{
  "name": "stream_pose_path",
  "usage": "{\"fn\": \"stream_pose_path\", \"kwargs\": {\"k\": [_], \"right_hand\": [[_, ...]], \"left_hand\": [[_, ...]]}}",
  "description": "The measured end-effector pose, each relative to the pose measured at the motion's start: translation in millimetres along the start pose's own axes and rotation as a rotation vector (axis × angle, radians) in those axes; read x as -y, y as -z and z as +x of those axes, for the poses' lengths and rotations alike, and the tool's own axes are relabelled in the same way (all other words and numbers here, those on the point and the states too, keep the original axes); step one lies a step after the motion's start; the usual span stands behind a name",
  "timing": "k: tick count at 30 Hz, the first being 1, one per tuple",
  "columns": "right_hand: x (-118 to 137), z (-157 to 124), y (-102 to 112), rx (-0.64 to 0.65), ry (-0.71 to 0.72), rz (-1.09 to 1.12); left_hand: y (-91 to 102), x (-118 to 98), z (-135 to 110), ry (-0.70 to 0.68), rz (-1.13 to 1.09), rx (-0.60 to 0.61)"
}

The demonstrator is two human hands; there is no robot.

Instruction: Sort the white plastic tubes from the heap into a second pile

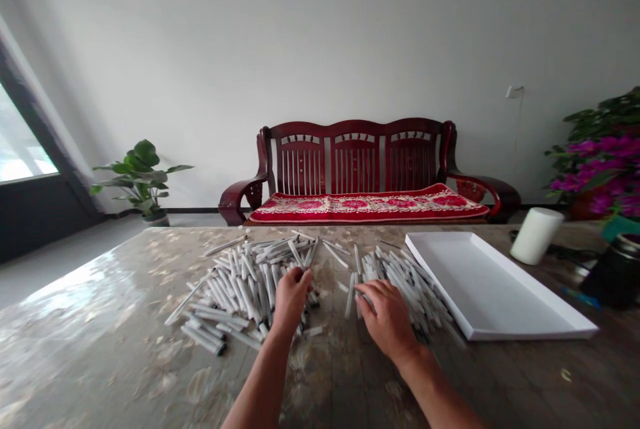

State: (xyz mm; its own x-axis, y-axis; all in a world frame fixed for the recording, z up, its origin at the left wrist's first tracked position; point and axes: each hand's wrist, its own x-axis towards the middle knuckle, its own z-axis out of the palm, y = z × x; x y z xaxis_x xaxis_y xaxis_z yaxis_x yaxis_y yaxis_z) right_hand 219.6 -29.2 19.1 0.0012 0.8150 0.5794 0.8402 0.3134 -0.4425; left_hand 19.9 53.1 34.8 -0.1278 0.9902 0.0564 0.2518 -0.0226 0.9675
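Observation:
A large heap of white pens [240, 289], several with black ends, lies left of centre on the table. My left hand [293, 299] is at the heap's right edge, its fingers closed in a pinch. A white pen [295, 253] slants up by those fingertips and seems held, though its lower end is hidden. My right hand [387, 315] rests over the near left side of a second heap of slim, translucent white pen-like tubes [417, 285]. Its thumb and fingers bend together beside a loose tube [349, 297]; what they pinch is hard to see.
A shallow white tray [500, 289] stands right of the second heap. Beyond it are a white cylinder [537, 235] and a dark container [615, 272]. The patterned table [125, 362] has a red wooden bench [357, 162] behind it.

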Motion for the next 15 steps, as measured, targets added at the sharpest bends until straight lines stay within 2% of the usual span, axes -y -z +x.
{"fn": "stream_pose_path", "kwargs": {"k": [2,5,9,15], "right_hand": [[1.9,0.4,-0.3,0.006,-0.07,0.074],[4.9,1.0,1.5,0.025,-0.162,0.157],[5.1,3.1,7.6,0.046,-0.268,0.151],[0.9,7.6,15.2,0.124,-0.358,0.095]], "left_hand": [[-17.7,-3.5,-7.2,0.118,-0.371,0.07],[-39.3,-9.9,-20.7,0.237,-0.685,0.185],[-52.2,-12.8,-34.4,0.314,-0.84,0.292],[-58.8,-7.1,-40.1,0.326,-0.904,0.312]]}}
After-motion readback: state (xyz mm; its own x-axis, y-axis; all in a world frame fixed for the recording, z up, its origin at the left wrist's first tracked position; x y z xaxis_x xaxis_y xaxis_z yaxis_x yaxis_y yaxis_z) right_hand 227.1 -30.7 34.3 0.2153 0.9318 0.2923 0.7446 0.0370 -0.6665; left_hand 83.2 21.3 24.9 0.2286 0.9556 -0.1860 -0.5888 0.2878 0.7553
